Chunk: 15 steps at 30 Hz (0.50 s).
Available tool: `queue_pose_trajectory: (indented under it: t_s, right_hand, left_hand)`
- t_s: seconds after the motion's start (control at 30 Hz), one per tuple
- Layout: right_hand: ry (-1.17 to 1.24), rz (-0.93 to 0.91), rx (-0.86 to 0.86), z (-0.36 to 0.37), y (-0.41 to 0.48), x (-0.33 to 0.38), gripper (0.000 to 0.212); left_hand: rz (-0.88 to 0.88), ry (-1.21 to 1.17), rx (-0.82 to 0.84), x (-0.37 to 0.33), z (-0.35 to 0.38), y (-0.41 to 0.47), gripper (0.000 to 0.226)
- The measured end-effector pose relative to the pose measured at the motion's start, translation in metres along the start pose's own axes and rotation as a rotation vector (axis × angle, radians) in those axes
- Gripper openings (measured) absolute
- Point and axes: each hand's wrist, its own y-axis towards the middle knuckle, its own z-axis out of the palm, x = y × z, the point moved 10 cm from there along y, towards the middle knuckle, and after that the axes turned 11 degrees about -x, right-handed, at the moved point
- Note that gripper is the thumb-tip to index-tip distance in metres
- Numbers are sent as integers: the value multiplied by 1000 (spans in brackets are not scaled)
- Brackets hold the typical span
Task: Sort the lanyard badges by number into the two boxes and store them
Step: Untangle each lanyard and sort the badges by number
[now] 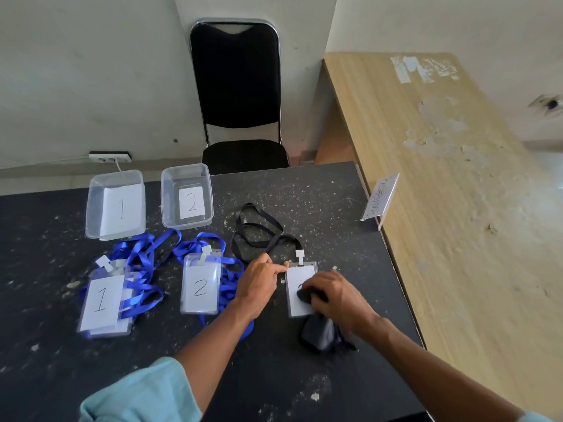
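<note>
Badges lie on a dark speckled table [320,202] in front of two clear boxes. Box 1 [115,205] and box 2 [186,196] stand side by side at the table's far edge, each with only a numbered paper slip inside. Just in front of box 1 rests a pile of blue-lanyard badges with a 1 badge [102,300] on top; in front of box 2 lies a 2 badge [200,284] on its blue lanyard. To the right of the 2 badge lies a third badge [300,281] on a black lanyard [259,229], its number mostly covered. The left hand [259,281] touches this badge's top left corner, forefinger out and the other fingers curled. The right hand [335,296] rests over the badge, fingers bent around something dark; I cannot tell what. A dark object [318,333] lies just below it.
</note>
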Motion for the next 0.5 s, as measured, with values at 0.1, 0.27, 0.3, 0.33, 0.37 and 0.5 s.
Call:
queue_pose_trajectory:
  t_s: [0.1,0.27,0.3,0.33,0.37,0.5]
  right_hand:
    - [-76,-45,-20,17,-7,14,23]
    - [-90,-19,146,27,-41,15,25]
    - [-85,119,70,17,-43,-5,22]
    - [-71,267,-12,7,-45,-26,21]
    - [-49,384,-76,1,-48,-42,23]
    - [-33,475,-96,9,-48,-48,33]
  left_hand:
    - [-10,9,11,0,1,1,28]
    - [-44,36,20,1,1,1,32]
    - [-50,34,17,-1,0,1,33]
    - [-53,34,9,-5,-1,2,32]
    - [-53,36,-9,-10,-2,4,30]
    - [-153,-32,-76,-33,-6,20,26]
